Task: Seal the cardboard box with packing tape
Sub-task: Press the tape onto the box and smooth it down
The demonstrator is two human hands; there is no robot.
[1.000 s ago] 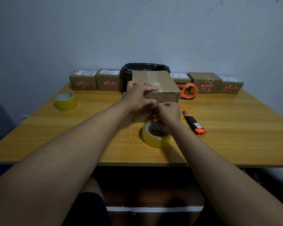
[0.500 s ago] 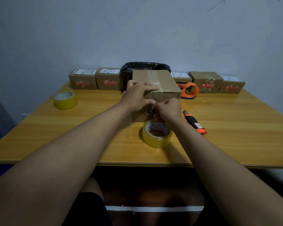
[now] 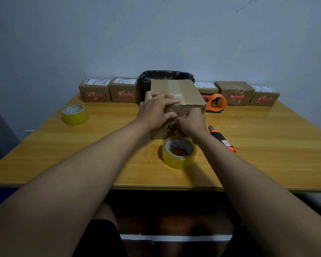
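Observation:
A brown cardboard box (image 3: pixel 185 91) stands mid-table with a strip of clear tape (image 3: pixel 174 88) running along its top seam. My left hand (image 3: pixel 157 108) lies flat over the box's near top edge, fingers pressing down on the tape end. My right hand (image 3: pixel 192 122) is curled against the box's front face, fingertips pinching at the tape there; what it pinches is hidden by the fingers. A roll of clear packing tape (image 3: pixel 179 152) lies flat on the table just in front of the box, below my right hand.
A second tape roll (image 3: pixel 74 114) sits at the left. An orange-and-black utility knife (image 3: pixel 221 139) lies right of the box. An orange tape dispenser (image 3: pixel 216 102), a black-lined bin (image 3: pixel 165 78) and several small labelled boxes (image 3: pixel 95 91) line the wall.
My right hand has crept slightly up the box's front face toward the top edge. My left hand stays pressed on the top.

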